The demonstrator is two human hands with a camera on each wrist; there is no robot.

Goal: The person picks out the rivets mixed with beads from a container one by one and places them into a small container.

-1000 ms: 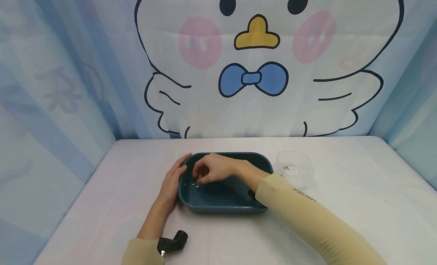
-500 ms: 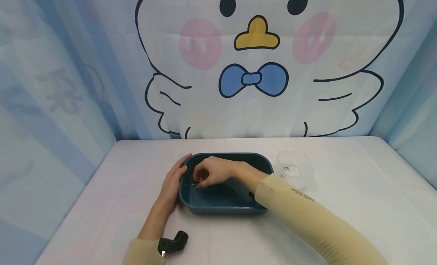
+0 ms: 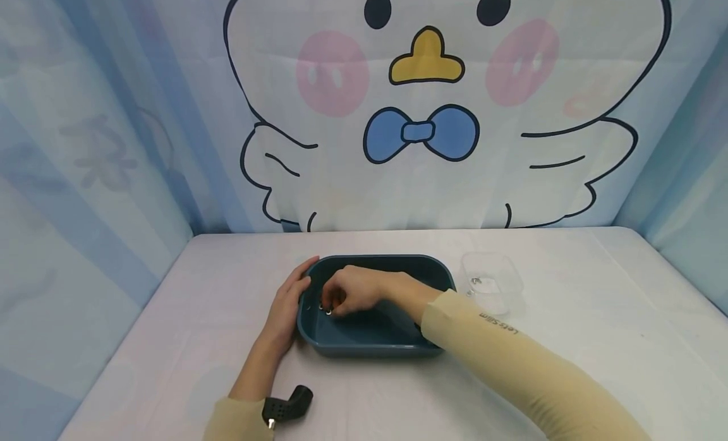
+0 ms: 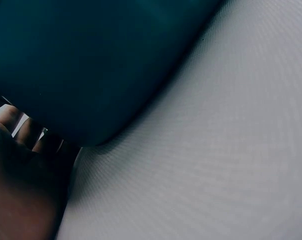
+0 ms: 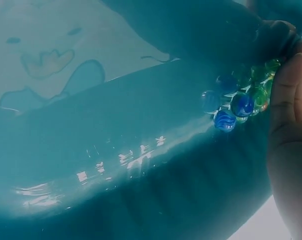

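Right hand (image 3: 355,289) lower; tray (image 3: 370,350) holds marbles (image 5: 242,104)

Right fingers (image 3: 328,292) bent, left fingers (image 3: 300,270) straight

One tray (image 3: 378,349), taken as the clock's centre. One left hand (image 3: 284,308) at 9 o'clock, one right hand (image 3: 355,290) inside, toward 10: two in all. Two sleeves (image 3: 512,359), at 8 and 4. One wrist camera (image 3: 289,404) in plain sight, between 7 and 8. Marbles (image 5: 224,120) in the tray toward 9: at least seven, too bunched and covered for an exact total. One clear box (image 3: 509,288) toward 3, at least two bits (image 3: 476,280) there. One table (image 3: 586,352). At 12, two printed eyes (image 3: 378,10), two cheeks (image 3: 332,73), one beak (image 3: 427,57), one bow (image 3: 387,134).
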